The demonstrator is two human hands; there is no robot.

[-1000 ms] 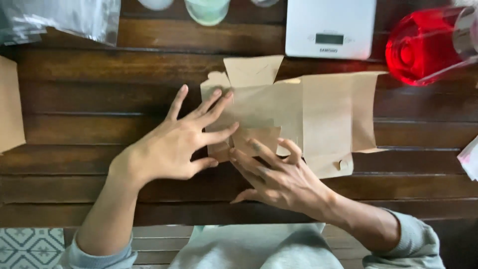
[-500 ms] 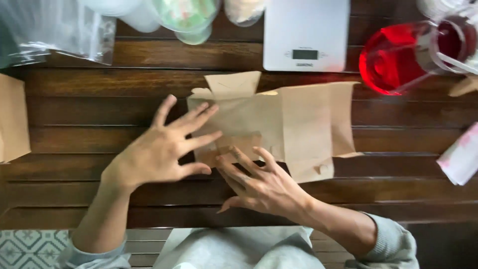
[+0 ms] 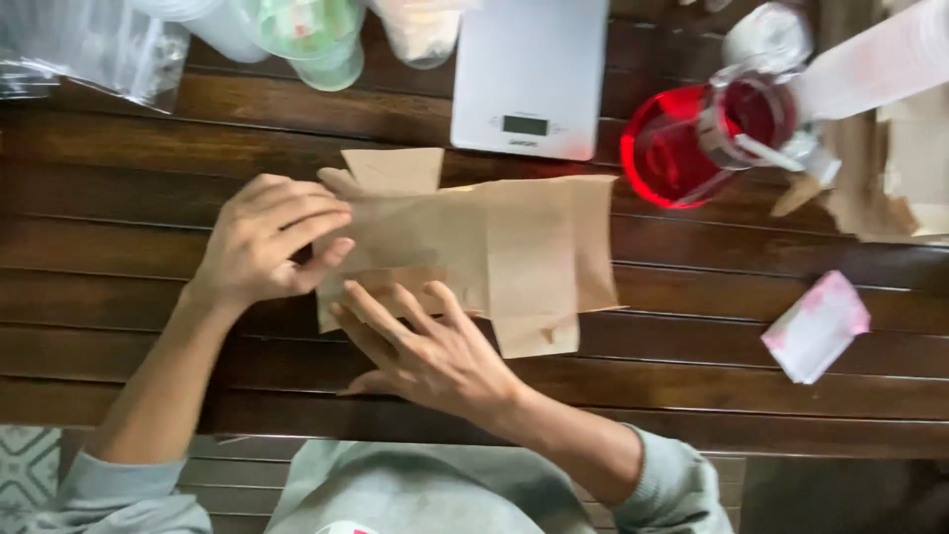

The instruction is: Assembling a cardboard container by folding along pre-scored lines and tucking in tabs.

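A flattened brown paper bag [image 3: 494,247] lies on the dark slatted wooden table [image 3: 148,326]. My left hand [image 3: 267,242] curls over the bag's left end, fingers bent and pinching the paper's edge. My right hand [image 3: 425,346] rests flat on the bag's lower left part with fingers spread, pressing the paper down. A folded flap of the bag sticks up at its top left.
A white digital scale [image 3: 529,74] stands behind the bag. To its right is a red transparent jug [image 3: 692,143]. Plastic cups [image 3: 316,30] and clear plastic bags [image 3: 79,44] sit at the back left. A pink-and-white packet [image 3: 816,326] lies at the right, brown paper [image 3: 905,168] beyond it.
My left hand went from spread flat on the bag to curled at its left edge. My right hand stays pressed on the lower part. The view has shifted.
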